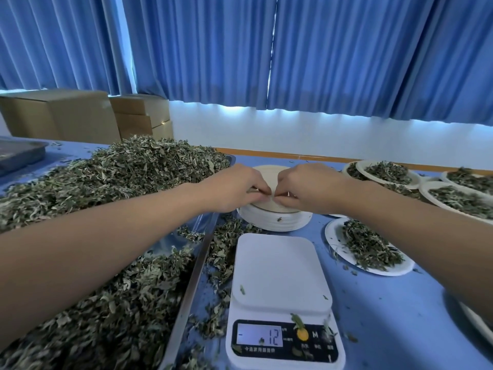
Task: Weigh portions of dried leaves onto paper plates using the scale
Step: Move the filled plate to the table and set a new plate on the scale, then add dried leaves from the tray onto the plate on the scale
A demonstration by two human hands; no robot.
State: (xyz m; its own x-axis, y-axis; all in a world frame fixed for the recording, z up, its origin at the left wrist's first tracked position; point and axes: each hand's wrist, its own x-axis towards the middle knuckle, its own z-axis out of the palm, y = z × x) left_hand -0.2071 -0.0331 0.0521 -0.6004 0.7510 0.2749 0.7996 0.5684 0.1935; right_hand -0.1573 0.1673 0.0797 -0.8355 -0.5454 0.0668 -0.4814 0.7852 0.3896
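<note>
Dried leaves (120, 177) lie in a big heap on a metal tray (192, 273) just left of the scale (280, 268). More loose leaf bits lie on the blue table (386, 303) between the tray and the scale. A few tiny bits sit on the scale too.

The scale is white. Its little screen (260, 335) shows a dash and 12.

Right behind the scale stands a stack of paper plates (274, 222). Both arms reach past the scale to it, one on each side. The left hand (234, 190) and the right hand (312, 188) meet over the stack, with their fingertips very close together. Each hand has curled fingers and pinches the near edge of the top plate (266, 173). The top plate looks tan, and the plates under it look white.

Just right of the scale lies a filled plate (368, 247) with a small pile of leaves on it. Farther right of the scale, and a bit behind it, are more filled plates (389, 173), some lying partly over each other.

Far behind the scale hang blue curtains (320, 49) over a white wall. Behind and well to the left of the scale sit brown cardboard boxes (66, 113). Another tray (21, 153) pokes in far to the left of the scale, past the leaf heap.
</note>
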